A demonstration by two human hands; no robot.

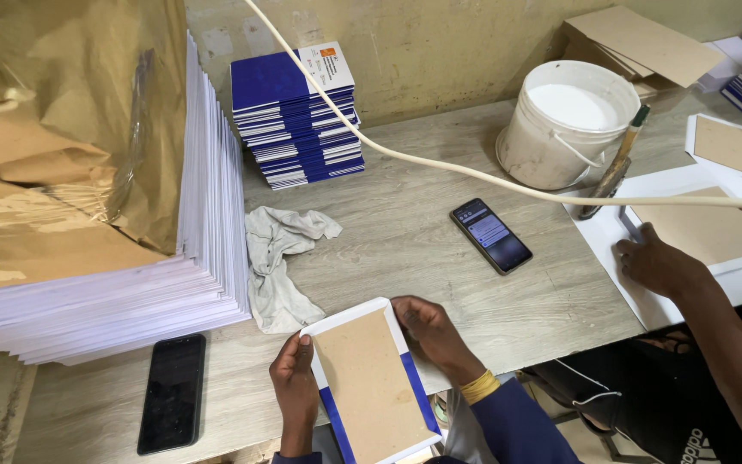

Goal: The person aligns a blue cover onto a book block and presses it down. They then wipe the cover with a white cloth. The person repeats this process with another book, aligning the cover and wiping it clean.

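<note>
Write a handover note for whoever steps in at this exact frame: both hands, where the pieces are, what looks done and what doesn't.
Left hand grips the left edge of the cover piece, a brown board lying on a blue-and-white sheet; right hand holds its top right corner.
Finished blue booklets are stacked by the wall; a tall stack of white sheets is on the left.
Glue bucket with brush stands far right, near a co-worker's hand pressing another board.
Rag lies ahead of the hands.
Done: board set on the sheet.
Left: edges look unfolded.
</note>
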